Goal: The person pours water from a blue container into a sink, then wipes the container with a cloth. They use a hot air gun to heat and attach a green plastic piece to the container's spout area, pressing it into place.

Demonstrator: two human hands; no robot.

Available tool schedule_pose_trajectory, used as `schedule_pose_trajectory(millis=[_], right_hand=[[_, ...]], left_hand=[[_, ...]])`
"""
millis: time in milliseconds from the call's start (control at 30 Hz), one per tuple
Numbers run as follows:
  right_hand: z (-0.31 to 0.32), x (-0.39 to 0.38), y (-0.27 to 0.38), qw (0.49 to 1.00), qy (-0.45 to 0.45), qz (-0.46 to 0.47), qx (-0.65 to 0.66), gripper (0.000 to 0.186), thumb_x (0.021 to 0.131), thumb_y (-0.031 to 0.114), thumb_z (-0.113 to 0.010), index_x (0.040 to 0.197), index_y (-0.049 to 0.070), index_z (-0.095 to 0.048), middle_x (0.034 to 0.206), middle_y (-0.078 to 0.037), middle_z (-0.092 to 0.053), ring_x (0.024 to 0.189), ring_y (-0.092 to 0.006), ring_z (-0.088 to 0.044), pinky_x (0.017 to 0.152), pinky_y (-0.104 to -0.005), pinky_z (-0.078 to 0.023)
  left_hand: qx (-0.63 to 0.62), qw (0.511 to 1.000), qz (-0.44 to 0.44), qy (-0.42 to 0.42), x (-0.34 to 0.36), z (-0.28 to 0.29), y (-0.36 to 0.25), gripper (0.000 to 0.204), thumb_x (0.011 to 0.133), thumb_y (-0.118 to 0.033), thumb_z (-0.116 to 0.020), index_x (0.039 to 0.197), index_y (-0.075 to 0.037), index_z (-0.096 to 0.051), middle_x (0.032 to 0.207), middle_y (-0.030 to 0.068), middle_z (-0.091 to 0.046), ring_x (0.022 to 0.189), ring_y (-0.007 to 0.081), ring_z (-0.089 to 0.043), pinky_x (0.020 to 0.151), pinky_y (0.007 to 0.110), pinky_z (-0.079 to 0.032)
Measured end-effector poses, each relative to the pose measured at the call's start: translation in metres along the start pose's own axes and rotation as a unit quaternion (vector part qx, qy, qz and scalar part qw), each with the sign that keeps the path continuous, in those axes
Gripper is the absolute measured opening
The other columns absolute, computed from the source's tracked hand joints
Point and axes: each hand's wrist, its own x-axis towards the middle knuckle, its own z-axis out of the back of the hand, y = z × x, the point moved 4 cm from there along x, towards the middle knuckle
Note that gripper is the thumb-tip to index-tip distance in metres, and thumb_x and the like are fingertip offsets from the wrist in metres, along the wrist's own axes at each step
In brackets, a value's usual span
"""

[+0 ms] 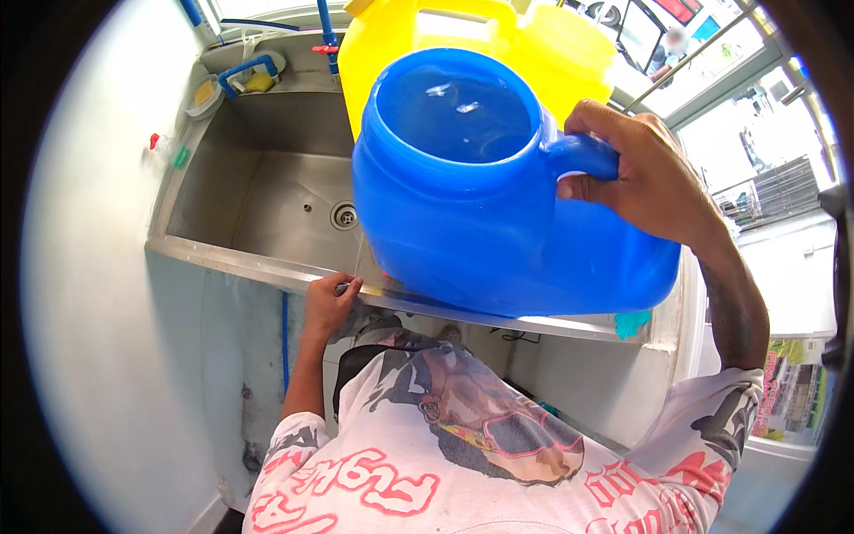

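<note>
A big blue plastic water jug [454, 231] with a wide round mouth stands at the counter's front edge, right of the sink basin. Its mouth faces up uncapped, with glints inside. My right hand [636, 165] is wrapped around the handle at its upper right. My left hand [331, 304] is closed by the sink's front rim, left of the jug. Something small and dark shows between its fingers, too little to name. Behind the blue jug stands a yellow jug [382, 62], and a yellow wide-necked container [569, 58] shows to its right.
The steel sink [258, 205] with a drain [344, 215] lies at left. A blue pipe with a red valve handle [326, 50] rises behind it. A blue faucet [245, 71] and a dish with a sponge [205, 93] sit in the far left corner. A window [712, 80] is at right.
</note>
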Motion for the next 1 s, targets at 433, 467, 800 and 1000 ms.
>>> schedule_pose_trajectory(millis=[433,467,800,1000], right_hand=[[-0.021,0.066,0.051,0.999,-0.007,-0.053,0.0,0.04,0.082,0.036,-0.08,0.108,0.012,-0.063,0.095,-0.013,-0.073,0.089,-0.0305,-0.073,0.087,-0.0449,-0.057],[-0.022,0.07,0.053,0.999,-0.017,-0.042,-0.004,0.039,0.082,0.036,-0.08,0.108,0.012,-0.063,0.095,-0.013,-0.073,0.089,-0.0305,-0.073,0.087,-0.045,-0.057],[-0.028,0.107,0.067,0.999,-0.01,-0.038,0.006,0.04,0.083,0.032,-0.08,0.112,0.011,-0.063,0.101,-0.015,-0.072,0.094,-0.0326,-0.072,0.09,-0.0468,-0.057],[-0.033,0.121,0.076,0.999,-0.031,-0.012,-0.008,0.046,0.081,0.031,-0.082,0.118,0.009,-0.065,0.103,-0.017,-0.073,0.093,-0.0331,-0.072,0.086,-0.0443,-0.057]], left_hand=[[0.122,0.962,-0.218,0.11,0.066,0.04,0.017,0.037,0.084,-0.034,-0.075,0.113,-0.013,-0.067,0.101,0.0123,-0.068,0.088,0.0346,-0.067,0.074,0.046,-0.053],[0.126,0.959,-0.226,0.118,0.07,0.041,0.019,0.037,0.084,-0.033,-0.075,0.113,-0.013,-0.066,0.102,0.0123,-0.067,0.089,0.0352,-0.066,0.075,0.047,-0.053],[0.161,0.927,-0.308,0.139,0.096,0.061,0.042,0.029,0.088,-0.024,-0.07,0.112,-0.011,-0.06,0.105,0.0132,-0.064,0.088,0.0363,-0.066,0.071,0.047,-0.054],[0.181,0.912,-0.319,0.185,0.107,0.069,0.055,0.025,0.09,-0.023,-0.065,0.11,-0.01,-0.06,0.102,0.0176,-0.064,0.089,0.0396,-0.064,0.073,0.05,-0.052]])
